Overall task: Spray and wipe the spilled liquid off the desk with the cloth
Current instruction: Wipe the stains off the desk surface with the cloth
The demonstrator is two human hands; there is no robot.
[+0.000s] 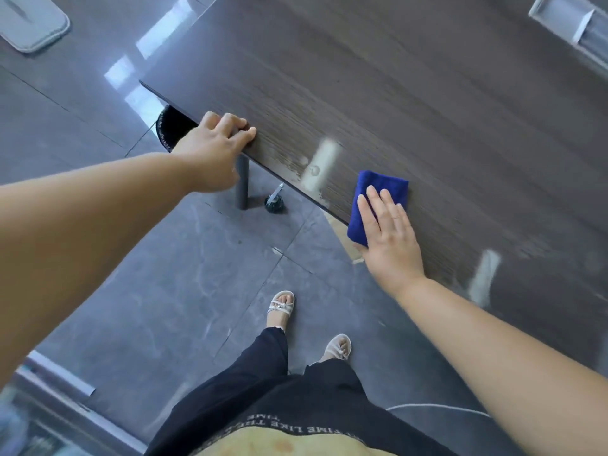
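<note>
A folded blue cloth [378,199] lies on the dark wood desk [427,93] at its near edge. My right hand [388,238] presses flat on the cloth with straight fingers. Just left of the cloth a pale wet patch of spilled liquid [312,174] shines along the desk edge. My left hand [217,143] rests on the desk's near edge further left, fingers curled over the rim. No spray bottle shows on the desk.
Below the desk stand a grey metal leg [242,185] and a dark castor-like object [274,203] on the grey tiled floor. A black mesh bin [174,130] sits under the desk's left end. A grey recessed box [572,21] is set in the desk's far right.
</note>
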